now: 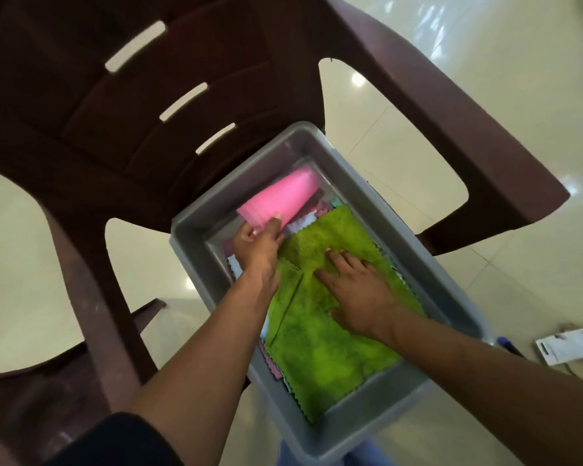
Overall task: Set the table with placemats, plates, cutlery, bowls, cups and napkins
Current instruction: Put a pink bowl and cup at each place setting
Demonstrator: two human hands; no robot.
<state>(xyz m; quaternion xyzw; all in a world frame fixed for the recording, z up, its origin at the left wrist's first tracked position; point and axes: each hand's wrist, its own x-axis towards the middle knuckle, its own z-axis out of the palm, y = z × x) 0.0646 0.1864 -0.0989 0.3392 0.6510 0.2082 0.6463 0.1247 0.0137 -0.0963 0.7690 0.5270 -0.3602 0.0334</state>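
Note:
A grey plastic bin sits in front of me, partly on a chair seat. Inside lies a green cloth napkin with zigzag edges, on top of several other cloths in pink, white and pale blue. My right hand rests flat on the green napkin with its fingers spread. My left hand grips the rim end of a pink plastic cup, which lies tilted on its side at the bin's far end.
A dark brown plastic chair with a slotted back fills the upper left, its arm running along the right of the bin. The floor is glossy cream tile. White papers lie on the floor at the right edge.

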